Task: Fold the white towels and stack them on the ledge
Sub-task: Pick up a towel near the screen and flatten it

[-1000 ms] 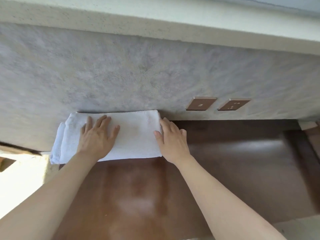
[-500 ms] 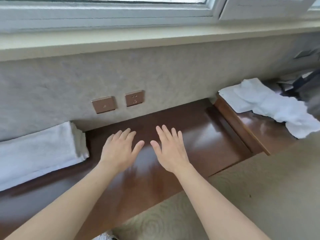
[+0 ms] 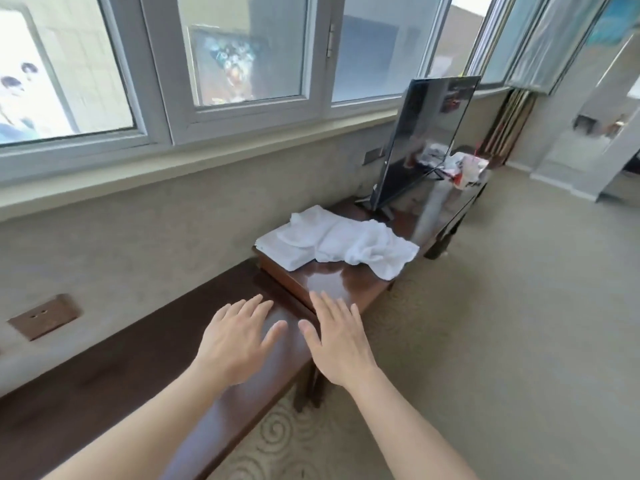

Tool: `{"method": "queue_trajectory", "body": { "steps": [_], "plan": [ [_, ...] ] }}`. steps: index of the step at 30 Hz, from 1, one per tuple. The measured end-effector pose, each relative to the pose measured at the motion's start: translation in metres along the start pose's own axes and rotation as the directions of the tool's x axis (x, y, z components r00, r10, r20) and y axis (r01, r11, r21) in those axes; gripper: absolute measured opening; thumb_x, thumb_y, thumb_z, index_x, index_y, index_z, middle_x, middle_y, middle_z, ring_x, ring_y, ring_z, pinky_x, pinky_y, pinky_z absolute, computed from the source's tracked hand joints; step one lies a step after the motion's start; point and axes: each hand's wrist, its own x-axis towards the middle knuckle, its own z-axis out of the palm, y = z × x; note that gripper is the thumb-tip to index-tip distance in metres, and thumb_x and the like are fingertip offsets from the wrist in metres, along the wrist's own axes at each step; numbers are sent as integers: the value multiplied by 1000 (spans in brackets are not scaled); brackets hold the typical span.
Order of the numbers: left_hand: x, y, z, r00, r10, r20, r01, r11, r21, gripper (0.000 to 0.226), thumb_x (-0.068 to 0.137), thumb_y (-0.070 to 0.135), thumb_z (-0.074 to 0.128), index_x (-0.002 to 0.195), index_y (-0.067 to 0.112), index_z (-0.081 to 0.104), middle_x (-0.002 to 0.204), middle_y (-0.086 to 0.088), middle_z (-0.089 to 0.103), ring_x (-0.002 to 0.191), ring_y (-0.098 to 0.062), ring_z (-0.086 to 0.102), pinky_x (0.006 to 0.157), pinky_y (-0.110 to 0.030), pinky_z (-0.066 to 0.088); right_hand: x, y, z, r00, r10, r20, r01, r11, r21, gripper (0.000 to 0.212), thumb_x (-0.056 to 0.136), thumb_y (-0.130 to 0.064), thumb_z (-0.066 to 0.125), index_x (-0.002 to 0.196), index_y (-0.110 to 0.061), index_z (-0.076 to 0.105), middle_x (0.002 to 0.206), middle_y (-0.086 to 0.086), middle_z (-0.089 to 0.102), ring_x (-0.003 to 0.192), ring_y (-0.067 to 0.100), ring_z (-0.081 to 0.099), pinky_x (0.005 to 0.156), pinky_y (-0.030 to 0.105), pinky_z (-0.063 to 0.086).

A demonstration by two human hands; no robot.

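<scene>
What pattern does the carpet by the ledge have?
Pale beige carpet with faint swirl spirals, seen in the head view.

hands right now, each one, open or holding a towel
Left hand: open, fingers spread, holding nothing.
Right hand: open, fingers spread, holding nothing.
The towels lie untouched further along.

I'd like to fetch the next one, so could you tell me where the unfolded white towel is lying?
In the head view, the unfolded white towel lies right of centre on the raised wooden table, just before the television.
</scene>
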Motion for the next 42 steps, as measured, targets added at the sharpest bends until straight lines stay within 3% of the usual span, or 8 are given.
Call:
{"method": "queue_trajectory", "body": {
  "steps": [14,18,21,25,33,37,42],
  "plan": [
    [199,105,56,988,151,13,-149,985,-83,89,90,74,-3,150,26,42,159,6,37,145,-17,35,118,-36,24,79,154,-66,981,191,-15,-191,974,-122,66,104,-58,16,162,-29,0,169,-7,1,155,19,1,125,43,-7],
    [260,110,76,990,119,78,-109,987,-115,76,95,70,7,154,29,35,162,5,32,148,-18,30,120,-36,21,108,203,-77,953,301,19,-295,943,-157,65,105,-57,17,162,-29,0,169,-7,2,156,21,3,125,43,-4],
    [294,114,78,986,144,83,-135,985,-105,71,97,68,11,149,30,41,155,10,41,141,-16,38,116,-34,26,133,225,-80,939,343,23,-336,931,-140,65,105,-57,17,162,-30,0,169,-9,0,156,20,2,125,43,-4],
    [336,117,73,984,167,58,-161,983,-94,70,97,67,10,140,28,49,144,10,50,134,-15,45,109,-33,31,178,235,-76,946,323,31,-320,944,-81,64,105,-55,19,161,-30,1,169,-9,3,156,18,2,126,42,-4],
    [412,115,88,991,127,51,-124,990,-73,86,88,69,-6,149,30,41,158,13,35,144,-9,32,116,-32,21,282,264,-39,969,226,104,-236,966,103,63,106,-52,25,161,-31,3,169,0,6,155,15,0,126,35,-3],
    [445,109,103,992,61,111,-56,997,-50,67,99,65,9,153,32,34,163,11,26,150,-9,21,122,-36,14,330,292,-15,958,231,170,-251,962,107,62,106,-53,24,161,-30,6,168,-1,13,155,16,8,127,39,4],
    [484,109,120,973,59,223,-54,998,-28,61,102,64,17,154,36,30,165,11,20,153,-10,13,125,-38,4,386,330,8,938,208,277,-237,969,72,63,105,-55,23,160,-27,11,167,-2,17,152,22,20,125,44,14]
  ]
}}
